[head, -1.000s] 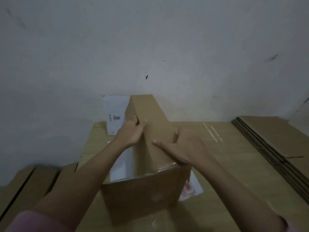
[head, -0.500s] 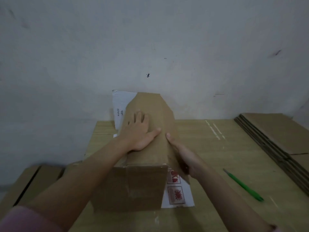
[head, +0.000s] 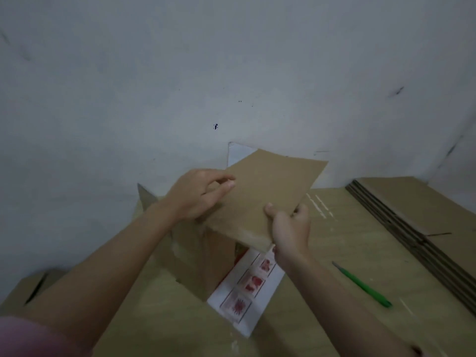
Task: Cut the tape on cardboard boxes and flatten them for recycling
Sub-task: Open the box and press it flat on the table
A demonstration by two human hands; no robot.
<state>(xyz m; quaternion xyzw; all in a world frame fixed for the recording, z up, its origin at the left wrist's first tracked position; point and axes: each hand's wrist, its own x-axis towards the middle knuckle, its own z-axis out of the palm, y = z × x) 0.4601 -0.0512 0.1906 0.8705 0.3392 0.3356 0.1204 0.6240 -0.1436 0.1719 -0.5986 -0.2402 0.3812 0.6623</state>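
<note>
Tabletop (head: 334,253): 1 box (head: 262,197) (2 hands (head: 198,197) holding), 1 cutter (head: 363,286).

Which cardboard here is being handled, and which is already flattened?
The box at centre, gripped by the left hand and right hand, is handled; the stack at right lies flat, untouched.

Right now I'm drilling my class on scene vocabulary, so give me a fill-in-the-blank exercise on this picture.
1. Both hands hold a brown ____ box.
2. The tool lying on the table is ____ in colour.
3. The right hand grips the panel's ____ edge.
4. The left hand holds the panel's left edge.

Missing words: cardboard; green; right
</note>
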